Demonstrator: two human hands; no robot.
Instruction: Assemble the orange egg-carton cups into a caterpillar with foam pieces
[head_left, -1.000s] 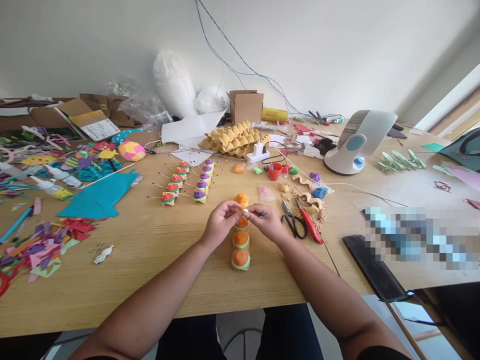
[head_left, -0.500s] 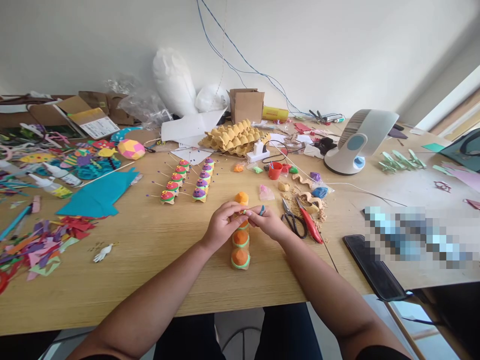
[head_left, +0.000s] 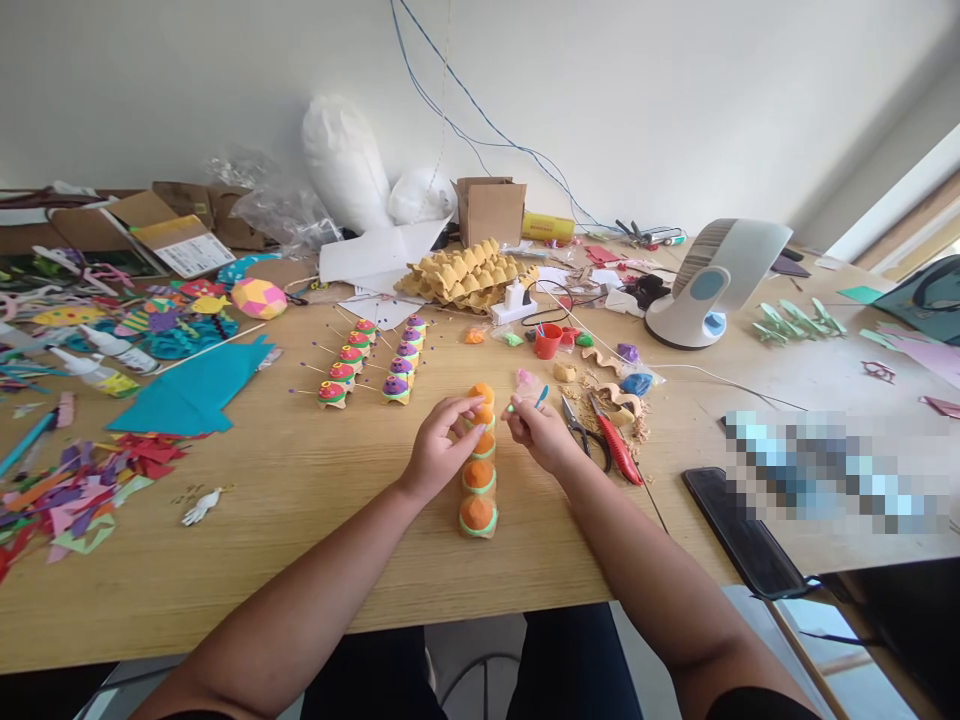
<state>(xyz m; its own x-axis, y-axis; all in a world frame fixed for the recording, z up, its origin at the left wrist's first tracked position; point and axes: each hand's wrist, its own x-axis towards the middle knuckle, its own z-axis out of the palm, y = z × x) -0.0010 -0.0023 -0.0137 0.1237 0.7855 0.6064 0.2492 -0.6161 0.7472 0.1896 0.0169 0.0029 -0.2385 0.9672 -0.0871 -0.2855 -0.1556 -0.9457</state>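
Wooden desk [head_left: 337, 560] carries one orange strip [head_left: 478, 513] toward its front edge, one red strip [head_left: 342, 372] and one purple strip [head_left: 398, 386] farther back. Left hand [head_left: 441, 442] has grip apart at the orange strip; right hand [head_left: 538, 432] has grip clamped on one blue tool [head_left: 542, 395].

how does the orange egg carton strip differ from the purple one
The orange strip has orange bumps edged pale green; the purple strip has purple bumps edged yellow. Thin sticks jut from the purple strip; none show on the orange strip. The orange strip stands nearer the camera than the purple strip. Both are single rows of rounded bumps.
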